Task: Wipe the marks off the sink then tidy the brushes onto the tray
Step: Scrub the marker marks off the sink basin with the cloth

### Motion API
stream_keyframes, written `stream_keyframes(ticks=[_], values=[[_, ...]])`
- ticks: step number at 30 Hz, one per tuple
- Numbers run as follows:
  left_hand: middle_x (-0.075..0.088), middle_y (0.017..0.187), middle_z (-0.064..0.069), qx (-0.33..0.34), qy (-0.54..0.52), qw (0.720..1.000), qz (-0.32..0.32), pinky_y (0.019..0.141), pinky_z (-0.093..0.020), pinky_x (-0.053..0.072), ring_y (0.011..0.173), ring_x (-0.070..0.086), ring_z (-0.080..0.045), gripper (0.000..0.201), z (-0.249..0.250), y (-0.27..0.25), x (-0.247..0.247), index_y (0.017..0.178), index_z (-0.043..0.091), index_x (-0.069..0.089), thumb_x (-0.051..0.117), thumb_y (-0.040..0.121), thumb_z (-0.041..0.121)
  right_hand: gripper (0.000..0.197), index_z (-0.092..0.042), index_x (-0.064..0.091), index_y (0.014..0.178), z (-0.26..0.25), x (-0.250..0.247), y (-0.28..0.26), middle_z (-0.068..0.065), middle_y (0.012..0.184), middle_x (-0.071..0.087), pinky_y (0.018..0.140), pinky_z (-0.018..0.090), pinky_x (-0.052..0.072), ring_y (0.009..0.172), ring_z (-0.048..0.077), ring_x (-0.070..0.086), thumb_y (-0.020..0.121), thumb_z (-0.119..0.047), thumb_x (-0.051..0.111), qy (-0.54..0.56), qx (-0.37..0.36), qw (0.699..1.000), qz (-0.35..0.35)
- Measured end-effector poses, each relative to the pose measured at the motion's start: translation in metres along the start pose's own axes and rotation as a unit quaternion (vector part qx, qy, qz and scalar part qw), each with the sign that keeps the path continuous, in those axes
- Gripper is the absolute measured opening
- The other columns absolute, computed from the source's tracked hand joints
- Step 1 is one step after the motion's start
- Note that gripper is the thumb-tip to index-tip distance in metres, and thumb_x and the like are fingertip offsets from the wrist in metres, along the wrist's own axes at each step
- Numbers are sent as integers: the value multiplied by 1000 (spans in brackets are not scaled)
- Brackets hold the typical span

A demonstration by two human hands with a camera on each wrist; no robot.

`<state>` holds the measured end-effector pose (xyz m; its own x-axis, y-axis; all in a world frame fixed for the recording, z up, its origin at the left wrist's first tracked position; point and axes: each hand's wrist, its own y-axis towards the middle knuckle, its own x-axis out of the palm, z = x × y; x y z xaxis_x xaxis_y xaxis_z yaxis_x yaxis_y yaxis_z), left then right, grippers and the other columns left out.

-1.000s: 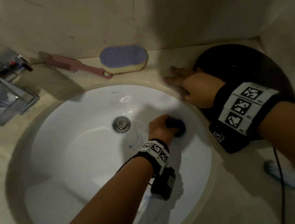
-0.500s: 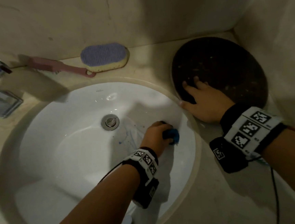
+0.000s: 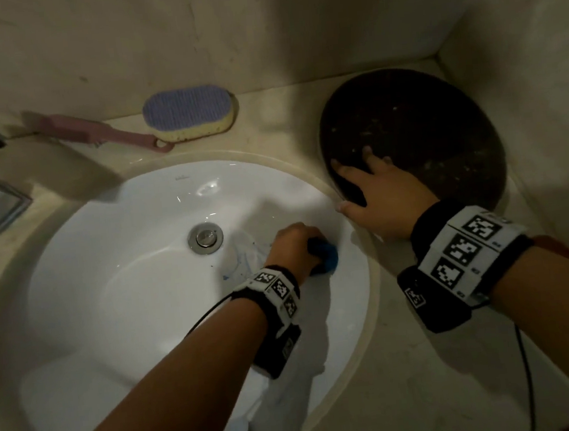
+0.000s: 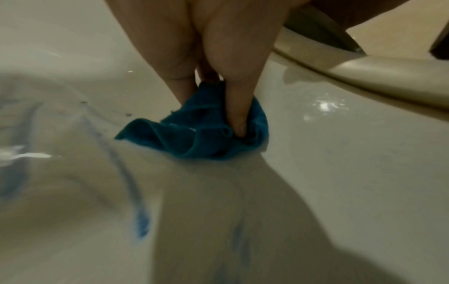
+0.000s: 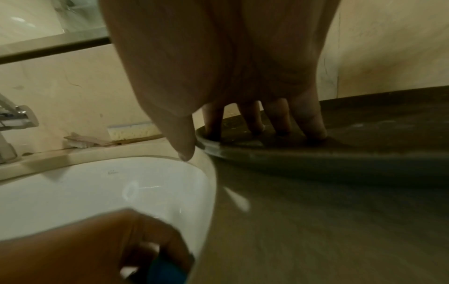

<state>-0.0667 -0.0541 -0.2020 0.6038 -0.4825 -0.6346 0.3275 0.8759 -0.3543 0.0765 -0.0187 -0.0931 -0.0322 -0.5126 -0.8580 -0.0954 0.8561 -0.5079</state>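
While the left hand [image 3: 291, 249] pinches one crumpled blue cloth [image 4: 201, 130] against the glossy white sink [image 3: 125, 263], the right hand [image 3: 383, 196] rests flat-fingered on one round dark tray [image 3: 440, 126]; two brushes [image 3: 185, 115] lie behind the sink.

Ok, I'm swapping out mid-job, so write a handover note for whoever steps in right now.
Left hand: fingers bunch the blue cloth against the sink wall, right of the drain.
Right hand: open, fingers resting on the dark tray, thumb at the sink rim.
Done: some wiping; blue marks are smeared but remain.
Left: finish wiping; then move the pink brush and the purple-topped sponge brush, both by the back wall, onto the tray.
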Motion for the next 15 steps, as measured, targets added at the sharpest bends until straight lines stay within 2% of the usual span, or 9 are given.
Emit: stream_keyframes(ticks=[2,3,5,8,10,12,15], values=[[60,110,-10,-14,-24,998,48,84,-23,37,103,54,-28,32,1,5,-1,108,13,68,68,77,9,69,-40,4,147,1,1,1,10,158,-3,116,49,22,143,40,5,92,-48,44,-8,-3,1000,7],[60,109,-10,-13,-26,998,52,84,-23,38,103,54,-27,32,1,3,0,108,13,68,68,76,9,69,-40,4,147,1,3,1,10,158,-2,115,50,23,143,40,6,91,-47,44,-11,-3,1000,9],[61,109,-11,6,-10,1000,17,86,-25,39,104,55,-28,33,-3,-7,5,108,11,68,70,75,9,69,-40,5,147,0,4,1,10,158,-2,114,52,24,143,40,6,91,-46,45,-9,1,1000,16],[61,111,-10,28,44,996,-73,88,-25,40,106,56,-26,33,-7,-21,7,110,11,68,70,77,12,69,-41,4,147,-1,5,1,9,158,-4,114,54,23,144,39,4,91,-47,44,-1,5,1000,19],[61,113,-10,25,61,993,-97,90,-26,40,107,55,-26,34,-8,-18,4,112,12,67,69,78,13,68,-41,4,147,0,5,1,9,158,-4,114,54,23,144,39,4,92,-47,44,-2,5,1000,17],[61,114,-10,7,47,997,-53,90,-27,41,108,55,-28,32,-7,-6,-1,111,12,67,69,79,14,69,-41,3,147,1,6,3,9,158,-4,113,55,23,144,39,4,92,-47,44,-3,4,1000,14],[60,112,-10,-37,-19,997,62,89,-27,41,106,55,-28,28,-6,5,-4,107,12,68,68,79,12,68,-41,4,147,1,7,4,9,158,-3,114,55,22,144,39,5,91,-47,44,-2,5,1000,20]])
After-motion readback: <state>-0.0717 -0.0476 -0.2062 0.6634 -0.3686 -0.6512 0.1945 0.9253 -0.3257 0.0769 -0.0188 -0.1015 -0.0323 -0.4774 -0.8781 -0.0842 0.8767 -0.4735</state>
